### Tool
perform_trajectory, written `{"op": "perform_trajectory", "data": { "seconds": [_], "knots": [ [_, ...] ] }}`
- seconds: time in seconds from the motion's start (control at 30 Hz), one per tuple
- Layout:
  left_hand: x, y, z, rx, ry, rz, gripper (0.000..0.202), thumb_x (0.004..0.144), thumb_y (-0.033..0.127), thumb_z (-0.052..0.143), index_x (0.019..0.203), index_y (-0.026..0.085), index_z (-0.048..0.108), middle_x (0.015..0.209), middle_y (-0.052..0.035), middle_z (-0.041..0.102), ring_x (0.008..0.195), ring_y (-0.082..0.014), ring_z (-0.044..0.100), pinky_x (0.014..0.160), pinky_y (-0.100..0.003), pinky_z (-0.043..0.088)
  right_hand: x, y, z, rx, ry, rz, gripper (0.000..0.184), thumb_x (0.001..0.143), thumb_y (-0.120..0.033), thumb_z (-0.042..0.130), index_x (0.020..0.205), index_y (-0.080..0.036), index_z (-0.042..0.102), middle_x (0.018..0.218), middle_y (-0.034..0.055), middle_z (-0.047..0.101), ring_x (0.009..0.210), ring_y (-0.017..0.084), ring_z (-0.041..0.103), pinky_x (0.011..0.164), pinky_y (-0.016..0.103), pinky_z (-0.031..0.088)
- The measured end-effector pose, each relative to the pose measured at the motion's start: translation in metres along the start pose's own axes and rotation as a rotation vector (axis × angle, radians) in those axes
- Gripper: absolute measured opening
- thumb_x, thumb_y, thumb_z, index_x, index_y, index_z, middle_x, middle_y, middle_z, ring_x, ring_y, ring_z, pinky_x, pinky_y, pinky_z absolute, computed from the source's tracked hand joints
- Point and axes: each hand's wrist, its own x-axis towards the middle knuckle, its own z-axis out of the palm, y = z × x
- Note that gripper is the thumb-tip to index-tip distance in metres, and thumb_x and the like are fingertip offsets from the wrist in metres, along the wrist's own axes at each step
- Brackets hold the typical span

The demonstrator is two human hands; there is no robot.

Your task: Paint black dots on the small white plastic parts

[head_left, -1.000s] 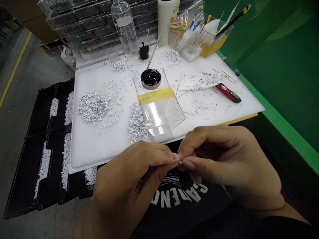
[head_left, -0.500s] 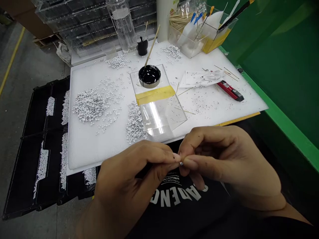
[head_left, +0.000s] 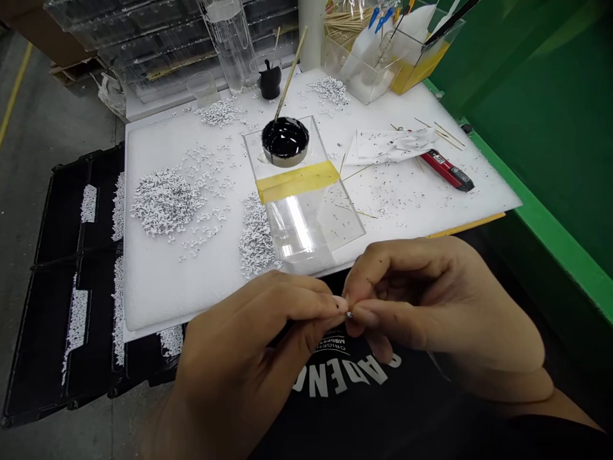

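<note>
Just past the table's front edge, my left hand [head_left: 253, 338] and my right hand [head_left: 431, 306] meet fingertip to fingertip. A tiny white piece with black on it [head_left: 349, 314] shows between the pinched fingertips of both hands, mostly covered by them. Small dark specks mark the fingers. Beyond the hands lies a clear acrylic sheet [head_left: 335, 217] with a band of yellow tape [head_left: 297, 182]. On its far end sits a round dish of glossy black paint-like liquid [head_left: 286, 140], with a wooden stick [head_left: 291, 73] standing in it.
Loose heaps of small white pieces [head_left: 165, 203] lie on the white table [head_left: 167, 287]. A red utility knife [head_left: 447, 171] and a speckled white cloth [head_left: 393, 145] are at right. Black trays [head_left: 43, 319] stand lower left. Clear bins [head_left: 366, 76] hold sticks at the back.
The view has shifted slightly, so the table appears a little further left and up. Both hands keep the same pinch on the tiny piece.
</note>
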Motion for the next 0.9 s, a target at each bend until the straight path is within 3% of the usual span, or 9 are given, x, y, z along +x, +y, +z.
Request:
{"op": "perform_trajectory", "data": {
  "seconds": [0.13, 0.33, 0.6, 0.73, 0.9],
  "knots": [
    [0.0, -0.002, 0.002, -0.019, 0.018, 0.003, 0.013, 0.1, 0.009, 0.071, 0.103, 0.022, 0.07, 0.099, 0.0032, 0.081, 0.086, -0.0085, 0.078, 0.077, -0.014, 0.065, 0.002, 0.0, 0.001, 0.011, 0.034, -0.001, 0.019, 0.077, -0.006, 0.092, 0.085, -0.016, 0.078, 0.073, -0.0035, 0.073, 0.058, 0.003, 0.068, 0.056, 0.005, 0.053],
    [-0.007, -0.007, 0.008, -0.175, 0.055, -0.095, 0.016, 0.101, 0.01, 0.072, 0.105, 0.025, 0.071, 0.104, 0.0093, 0.08, 0.095, -0.0029, 0.075, 0.087, -0.007, 0.06, 0.002, 0.001, 0.006, 0.001, 0.053, 0.037, 0.015, 0.081, -0.014, 0.091, 0.085, -0.017, 0.077, 0.074, -0.0017, 0.073, 0.056, 0.004, 0.065, 0.054, 0.008, 0.052],
    [-0.014, -0.015, 0.012, -0.368, 0.081, -0.143, 0.021, 0.098, 0.007, 0.075, 0.108, 0.025, 0.072, 0.104, 0.0089, 0.08, 0.097, -0.0026, 0.074, 0.089, -0.007, 0.06, 0.001, 0.003, 0.005, -0.013, 0.017, 0.011, 0.01, 0.087, -0.012, 0.084, 0.092, -0.019, 0.078, 0.078, -0.0016, 0.075, 0.059, 0.004, 0.067, 0.057, 0.009, 0.055],
    [-0.015, -0.016, 0.013, -0.458, 0.089, -0.168, 0.021, 0.099, 0.009, 0.075, 0.111, 0.026, 0.072, 0.104, 0.0083, 0.079, 0.099, -0.0031, 0.074, 0.093, -0.008, 0.059, -0.002, 0.005, 0.006, -0.162, 0.045, -0.114, 0.004, 0.098, -0.018, 0.075, 0.097, -0.02, 0.079, 0.079, -0.0021, 0.074, 0.06, 0.003, 0.067, 0.057, 0.008, 0.054],
    [-0.016, -0.018, 0.017, -0.512, 0.146, -0.159, 0.022, 0.098, 0.007, 0.075, 0.11, 0.025, 0.072, 0.103, 0.0077, 0.078, 0.098, -0.0028, 0.074, 0.094, -0.007, 0.058, -0.001, 0.009, 0.007, -0.589, 0.118, -0.482, 0.013, 0.094, -0.012, 0.078, 0.103, -0.021, 0.078, 0.082, -0.0037, 0.075, 0.063, 0.003, 0.067, 0.058, 0.01, 0.055]
  ]
}}
